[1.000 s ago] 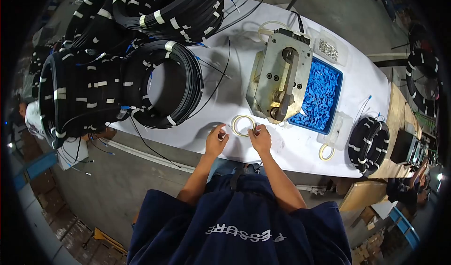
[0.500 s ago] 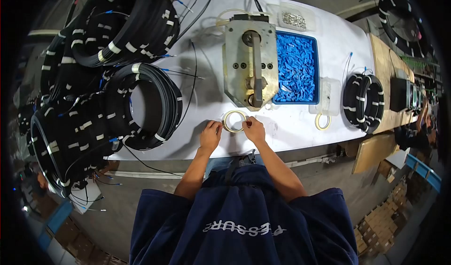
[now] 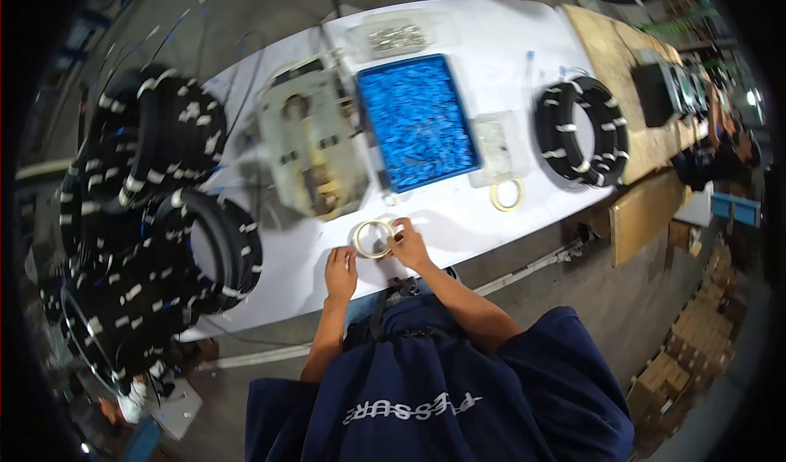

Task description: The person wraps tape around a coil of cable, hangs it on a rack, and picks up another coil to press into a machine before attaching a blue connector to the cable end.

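A pale yellow ring, like a roll of tape [image 3: 372,255], is at the table's front edge between my hands. My right hand [image 3: 409,247] is at its right side, with thumb and fingers bent around the rim. At the ring's lower left is my left hand [image 3: 341,277], its fingers drawn together near the thumb. Whatever is between those fingertips is too small to make out. Behind the ring stands a metal press-like machine [image 3: 340,163] with a long handle. To its right, a blue tray [image 3: 473,167] is full of small blue pieces [image 3: 417,122].
Black cable coils [image 3: 237,241] with white bands crowd the left. Another cable coil [image 3: 565,118] stands at the right. Clear boxes [image 3: 393,38] hold small parts behind the tray. A second yellow ring [image 3: 494,200] lies near the front edge. A person [image 3: 704,163] is at the far right.
The view has turned and shifted to the right, so the machine and tray appear further left. My left hand is now closer to the ring; my right hand stays at its right side.
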Motion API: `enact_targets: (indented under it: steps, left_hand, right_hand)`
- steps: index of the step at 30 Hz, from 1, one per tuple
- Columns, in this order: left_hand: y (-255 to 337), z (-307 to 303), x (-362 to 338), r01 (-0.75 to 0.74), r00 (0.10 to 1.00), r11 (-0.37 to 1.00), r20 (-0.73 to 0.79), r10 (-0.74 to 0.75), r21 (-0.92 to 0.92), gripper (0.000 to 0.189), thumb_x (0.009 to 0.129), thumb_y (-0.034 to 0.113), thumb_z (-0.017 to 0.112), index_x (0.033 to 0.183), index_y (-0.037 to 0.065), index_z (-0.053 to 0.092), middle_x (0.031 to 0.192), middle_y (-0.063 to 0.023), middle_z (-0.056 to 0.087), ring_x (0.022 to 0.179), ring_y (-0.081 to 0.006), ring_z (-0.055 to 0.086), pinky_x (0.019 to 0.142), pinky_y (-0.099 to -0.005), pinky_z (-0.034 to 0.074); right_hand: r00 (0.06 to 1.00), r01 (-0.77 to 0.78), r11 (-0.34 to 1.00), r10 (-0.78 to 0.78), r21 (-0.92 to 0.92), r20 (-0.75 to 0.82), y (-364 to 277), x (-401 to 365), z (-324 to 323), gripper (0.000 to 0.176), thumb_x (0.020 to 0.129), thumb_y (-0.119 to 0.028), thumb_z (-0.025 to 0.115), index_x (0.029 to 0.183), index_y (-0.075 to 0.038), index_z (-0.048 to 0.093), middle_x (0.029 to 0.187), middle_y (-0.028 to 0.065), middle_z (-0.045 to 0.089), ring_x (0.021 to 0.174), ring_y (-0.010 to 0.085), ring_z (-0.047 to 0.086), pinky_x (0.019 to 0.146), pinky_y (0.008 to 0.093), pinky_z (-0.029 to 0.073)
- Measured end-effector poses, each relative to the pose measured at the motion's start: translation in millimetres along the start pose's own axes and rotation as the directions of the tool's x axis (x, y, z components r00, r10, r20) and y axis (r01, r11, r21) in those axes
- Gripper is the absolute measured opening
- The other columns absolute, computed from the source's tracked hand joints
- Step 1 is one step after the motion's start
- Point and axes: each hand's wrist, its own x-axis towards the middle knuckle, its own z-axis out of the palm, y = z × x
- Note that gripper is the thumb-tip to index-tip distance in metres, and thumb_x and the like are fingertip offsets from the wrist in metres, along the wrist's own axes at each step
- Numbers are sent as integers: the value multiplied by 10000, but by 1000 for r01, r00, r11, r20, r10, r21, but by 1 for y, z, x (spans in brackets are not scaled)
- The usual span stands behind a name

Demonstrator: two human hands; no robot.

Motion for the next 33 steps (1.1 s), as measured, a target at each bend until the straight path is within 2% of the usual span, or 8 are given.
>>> enact_targets:
  steps: [4,6,8,10,14,16,20,33]
  left_hand:
    - [50,37,6,-102,993,993,52,105,-65,80,879,85,638,938,41,608,913,-115,629,823,-293,618,713,-385,488]
    - [71,56,9,-5,993,991,119,21,-137,84,908,87,619,930,7,601,918,-103,637,805,-219,631,692,-357,505]
    - [86,83,15,-56,984,981,154,85,-185,129,925,114,615,1002,15,585,925,-89,642,827,-176,649,652,-311,516]
    - [122,109,25,351,920,742,359,-159,-571,214,932,137,613,1099,19,549,950,-90,644,822,-176,670,633,-286,518]
    - [172,149,48,383,884,733,453,-113,-563,317,940,163,614,1201,20,505,977,-93,647,829,-163,679,611,-244,520]
    - [189,166,60,474,769,754,631,-102,-455,361,935,181,627,1234,14,512,997,-99,650,823,-163,681,618,-249,520]
    - [199,200,73,385,738,826,675,-7,-412,369,923,195,644,1242,32,550,954,-75,671,802,-155,686,618,-237,506]
    - [213,232,73,347,819,830,573,-41,-437,504,881,56,649,1365,80,513,962,-45,648,803,-150,675,656,-232,501]
  right_hand:
    - [998,42,999,-43,-17,-43,16,-5,-62,323,883,-95,613,1162,-58,454,770,175,674,649,249,707,584,365,559]
    - [993,50,998,-53,-28,-106,25,-8,-89,307,878,-91,613,1147,-56,468,770,169,675,646,251,704,589,371,561]
    - [988,34,999,-28,37,-149,34,-12,-120,290,876,-83,609,1133,-42,481,788,173,671,650,250,703,585,362,562]
    - [968,56,988,-17,146,-251,43,-15,-149,289,878,-77,605,1139,-31,489,841,165,654,666,232,702,578,344,563]
    - [936,46,972,39,232,-350,53,-27,-205,293,885,-75,600,1154,-22,496,872,127,616,671,200,692,572,314,560]
    - [895,29,965,92,262,-437,60,-29,-227,292,890,-79,601,1158,-18,504,861,84,581,658,170,675,562,294,550]
    - [829,48,974,84,220,-553,68,-20,-259,255,872,-74,611,1108,-1,548,734,72,574,575,166,643,522,309,521]
    - [806,11,973,-144,-230,-574,85,21,-293,319,817,-109,637,1126,-34,602,880,180,616,856,334,589,773,428,477]
